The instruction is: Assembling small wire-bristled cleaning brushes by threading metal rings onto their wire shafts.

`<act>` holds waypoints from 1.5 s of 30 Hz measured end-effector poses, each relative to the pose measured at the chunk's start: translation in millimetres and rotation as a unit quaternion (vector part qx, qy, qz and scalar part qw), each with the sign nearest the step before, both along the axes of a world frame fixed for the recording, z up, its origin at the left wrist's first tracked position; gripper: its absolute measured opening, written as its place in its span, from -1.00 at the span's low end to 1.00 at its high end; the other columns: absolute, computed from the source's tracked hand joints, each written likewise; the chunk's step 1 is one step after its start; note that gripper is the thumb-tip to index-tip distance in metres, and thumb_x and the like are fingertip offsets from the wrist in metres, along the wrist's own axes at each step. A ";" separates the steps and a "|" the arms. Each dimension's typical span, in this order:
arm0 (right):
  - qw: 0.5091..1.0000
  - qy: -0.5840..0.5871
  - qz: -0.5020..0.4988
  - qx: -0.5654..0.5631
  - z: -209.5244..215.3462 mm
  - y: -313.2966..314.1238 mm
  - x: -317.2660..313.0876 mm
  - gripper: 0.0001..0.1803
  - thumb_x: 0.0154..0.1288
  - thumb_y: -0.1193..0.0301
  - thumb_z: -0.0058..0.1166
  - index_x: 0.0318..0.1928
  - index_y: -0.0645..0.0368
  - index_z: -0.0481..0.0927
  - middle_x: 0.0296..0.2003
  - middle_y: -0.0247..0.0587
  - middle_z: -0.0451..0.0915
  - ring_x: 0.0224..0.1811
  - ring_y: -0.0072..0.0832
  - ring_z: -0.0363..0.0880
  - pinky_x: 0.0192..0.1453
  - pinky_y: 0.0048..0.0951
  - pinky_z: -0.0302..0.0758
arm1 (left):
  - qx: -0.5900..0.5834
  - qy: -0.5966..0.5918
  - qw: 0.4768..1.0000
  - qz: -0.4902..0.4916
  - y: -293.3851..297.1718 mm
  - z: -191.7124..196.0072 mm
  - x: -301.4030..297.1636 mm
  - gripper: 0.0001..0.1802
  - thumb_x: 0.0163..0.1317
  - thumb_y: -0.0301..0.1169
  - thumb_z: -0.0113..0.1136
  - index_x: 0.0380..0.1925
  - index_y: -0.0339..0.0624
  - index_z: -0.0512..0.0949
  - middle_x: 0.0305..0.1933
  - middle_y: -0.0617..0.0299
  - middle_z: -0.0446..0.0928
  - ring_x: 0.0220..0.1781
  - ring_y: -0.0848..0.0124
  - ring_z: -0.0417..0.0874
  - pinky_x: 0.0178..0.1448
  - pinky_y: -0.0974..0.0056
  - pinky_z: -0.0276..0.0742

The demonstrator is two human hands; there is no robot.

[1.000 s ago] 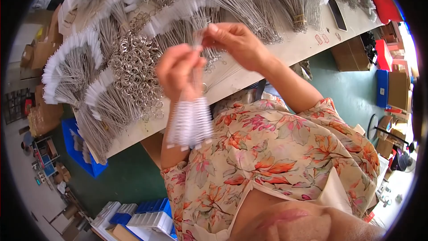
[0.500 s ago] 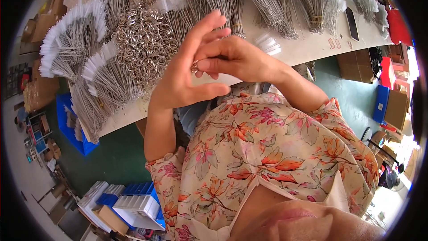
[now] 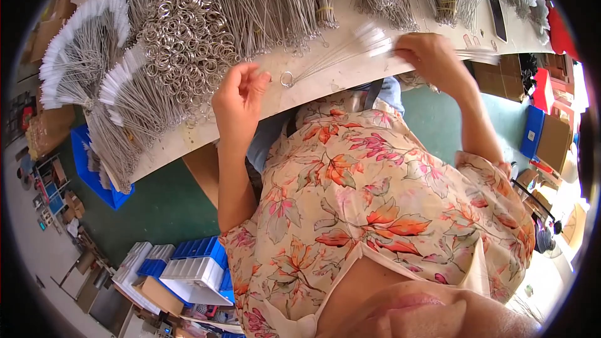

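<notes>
On the table's near part lies a small set of thin wire brushes (image 3: pixel 341 53) with white bristle ends. At its left end is a split ring (image 3: pixel 287 79). My left hand (image 3: pixel 241 94) is just left of that ring, fingers curled in and thumb against them; what is between them, if anything, is hidden. My right hand (image 3: pixel 432 59) is over the table edge near the bristle ends, smeared by motion. Its fingers are closed, and blurred wire brushes (image 3: pixel 479 56) stick out from it to the right. A big heap of split rings (image 3: pixel 184 47) sits beyond my left hand.
Bundles of wire brushes (image 3: pixel 144 97) flank the ring heap, and more bundles (image 3: pixel 447 3) line the far side. A phone (image 3: pixel 498 17) rests at the table's right. A blue crate (image 3: pixel 100 172) is below the left table corner; cardboard boxes (image 3: pixel 501 78) stand right.
My hands were together, fingering something small and metal; they are now apart. The right has swung out to the right, the left has dropped lower. The ring on the table has come into sight.
</notes>
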State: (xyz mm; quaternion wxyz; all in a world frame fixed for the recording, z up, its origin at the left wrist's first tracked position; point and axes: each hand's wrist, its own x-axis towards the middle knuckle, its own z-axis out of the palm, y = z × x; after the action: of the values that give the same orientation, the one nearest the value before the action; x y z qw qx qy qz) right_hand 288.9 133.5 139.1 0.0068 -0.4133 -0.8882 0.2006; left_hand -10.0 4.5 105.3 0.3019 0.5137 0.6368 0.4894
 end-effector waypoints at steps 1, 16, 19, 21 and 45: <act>0.991 -0.101 -0.037 0.085 -6.7 0.8 19.9 -0.85 0.19 0.40 -0.01 -0.32 0.20 0.57 -0.40 -0.03 0.57 -0.36 -0.07 0.54 -0.26 -0.20 0.46 | -0.071 0.073 0.995 0.002 -5.5 -10.7 -3.0 -0.81 0.09 -0.33 0.26 -0.35 -0.20 0.57 -0.46 0.22 0.54 -0.45 0.46 0.56 -0.31 0.38 0.48; 0.922 0.362 0.117 -0.074 3.2 -46.5 -116.9 -0.89 0.13 0.53 0.13 -0.29 0.25 0.57 -0.26 -0.18 0.56 -0.38 -0.36 0.58 -0.34 -0.44 0.48 | 0.058 -0.130 0.989 -0.049 1.8 45.4 9.5 -0.89 0.15 -0.68 0.09 -0.30 -0.39 0.54 -0.18 0.09 0.54 -0.25 0.50 0.58 -0.17 0.38 0.66; 0.872 0.430 0.157 -0.173 9.6 -35.2 -122.4 -0.87 0.19 0.48 0.10 -0.27 0.28 0.56 -0.32 -0.22 0.55 -0.41 -0.50 0.53 -0.38 -0.53 0.45 | 0.077 -0.100 0.986 -0.110 -3.1 67.0 -5.4 -0.83 0.16 -0.70 0.06 -0.25 -0.39 0.55 -0.10 0.01 0.50 -0.21 0.46 0.58 -0.13 0.38 0.64; 0.854 0.416 0.127 -0.286 17.1 -32.8 -119.4 -0.86 0.23 0.46 0.08 -0.26 0.30 0.55 -0.34 -0.26 0.54 -0.42 -0.58 0.49 -0.40 -0.58 0.43 | 0.065 -0.098 0.980 -0.158 -4.4 76.7 -12.6 -0.81 0.14 -0.70 0.08 -0.23 -0.38 0.56 -0.03 0.00 0.45 -0.16 0.45 0.58 -0.09 0.40 0.62; 0.733 0.569 0.046 -0.370 74.4 -32.2 -123.2 -0.82 0.23 0.37 0.13 -0.24 0.22 0.63 -0.43 -0.36 0.57 -0.45 -0.71 0.46 -0.45 -0.65 0.41 | 0.296 0.173 0.938 -0.045 15.4 116.0 18.1 -0.66 -0.04 -0.70 0.21 -0.17 -0.46 0.54 -0.24 -0.03 0.58 -0.34 0.31 0.67 -0.28 0.36 0.64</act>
State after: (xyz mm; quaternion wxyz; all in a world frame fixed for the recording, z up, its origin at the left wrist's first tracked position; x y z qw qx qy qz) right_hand 165.7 101.3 213.5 0.3479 -0.1509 -0.5919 0.7112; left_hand 8.1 19.9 221.4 0.0427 0.6847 0.4815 0.5454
